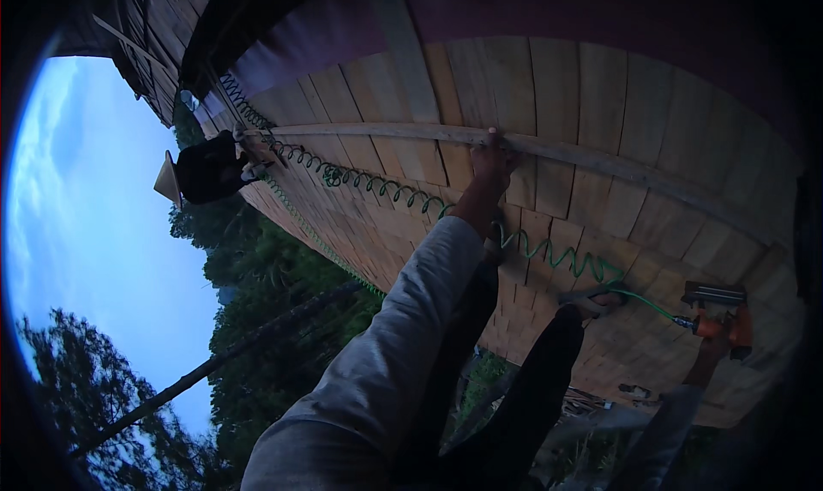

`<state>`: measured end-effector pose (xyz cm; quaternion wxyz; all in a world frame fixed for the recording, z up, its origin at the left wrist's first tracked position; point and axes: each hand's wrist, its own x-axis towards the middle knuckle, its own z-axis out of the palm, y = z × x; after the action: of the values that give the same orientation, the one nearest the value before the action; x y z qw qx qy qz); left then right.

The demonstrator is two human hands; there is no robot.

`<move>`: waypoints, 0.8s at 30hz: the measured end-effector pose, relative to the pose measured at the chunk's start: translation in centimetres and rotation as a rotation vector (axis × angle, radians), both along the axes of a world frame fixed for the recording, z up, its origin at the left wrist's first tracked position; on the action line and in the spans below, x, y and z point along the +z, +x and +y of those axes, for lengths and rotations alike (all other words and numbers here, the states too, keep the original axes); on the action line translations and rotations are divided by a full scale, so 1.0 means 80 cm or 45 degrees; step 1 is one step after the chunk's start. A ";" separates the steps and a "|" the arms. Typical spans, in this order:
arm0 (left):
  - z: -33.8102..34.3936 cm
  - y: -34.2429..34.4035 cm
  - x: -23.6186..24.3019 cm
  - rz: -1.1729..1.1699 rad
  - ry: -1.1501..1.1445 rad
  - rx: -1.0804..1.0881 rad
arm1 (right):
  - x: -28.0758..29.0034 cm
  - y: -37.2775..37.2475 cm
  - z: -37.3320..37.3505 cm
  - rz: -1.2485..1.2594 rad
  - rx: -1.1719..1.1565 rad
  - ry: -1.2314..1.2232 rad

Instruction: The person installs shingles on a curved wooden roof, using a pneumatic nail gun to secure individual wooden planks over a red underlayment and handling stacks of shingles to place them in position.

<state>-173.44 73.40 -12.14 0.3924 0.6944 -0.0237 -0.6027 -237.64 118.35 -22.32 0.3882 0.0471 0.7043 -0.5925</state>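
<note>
Nail gun fills the closed right grip; left grip touches batten.

Dark trees border a blue sky (cloudy).

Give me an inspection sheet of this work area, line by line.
Surface: rows of wooden shingles.
Job's things: orange nail gun; long wooden strip across the shingles.
Clutter: small object near the shingles' lower edge, too dim to identify.
Hands: left hand on the strip; right hand gripping the nail gun.
Cables: green coiled hose over the shingles; its straight end meets the gun.
Surroundings: co-worker in a conical hat; trees; cloudy sky.
</note>
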 end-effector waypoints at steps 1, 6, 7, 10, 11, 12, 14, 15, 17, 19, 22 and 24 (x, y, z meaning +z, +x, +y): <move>-0.001 0.002 0.003 -0.012 -0.012 -0.006 | 0.000 0.007 -0.004 -0.003 -0.012 -0.004; 0.003 -0.001 0.012 -0.073 -0.023 0.010 | 0.008 0.024 -0.013 0.052 -0.043 -0.002; 0.000 0.009 0.016 -0.077 -0.010 0.013 | 0.003 0.035 -0.020 0.001 -0.021 -0.014; 0.001 -0.014 0.000 -0.014 0.006 0.037 | 0.021 -0.013 -0.002 0.017 0.027 -0.040; 0.002 -0.011 0.001 -0.040 0.001 0.050 | 0.018 -0.005 -0.003 0.010 0.032 -0.055; 0.003 -0.008 0.002 -0.037 -0.012 0.038 | 0.016 0.002 -0.004 0.004 0.037 -0.071; 0.003 -0.007 -0.001 -0.006 -0.041 0.017 | 0.020 0.001 -0.004 0.007 0.094 -0.128; 0.004 -0.008 -0.001 -0.015 -0.045 0.017 | 0.024 0.001 -0.004 0.008 0.123 -0.155; 0.005 0.009 0.011 -0.100 -0.063 0.015 | 0.015 0.045 -0.025 0.018 0.073 -0.141; 0.003 0.011 0.016 -0.091 -0.039 0.041 | 0.012 0.049 -0.029 0.042 0.049 -0.121; 0.002 -0.013 0.006 -0.028 -0.014 0.059 | 0.017 -0.015 -0.008 0.081 0.054 -0.082; 0.002 -0.022 0.006 -0.022 -0.012 0.061 | 0.027 -0.023 -0.008 0.029 0.036 -0.075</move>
<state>-175.21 73.56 -11.67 0.4099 0.6980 -0.0132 -0.5870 -239.50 117.73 -20.16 0.3898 0.0189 0.6915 -0.6079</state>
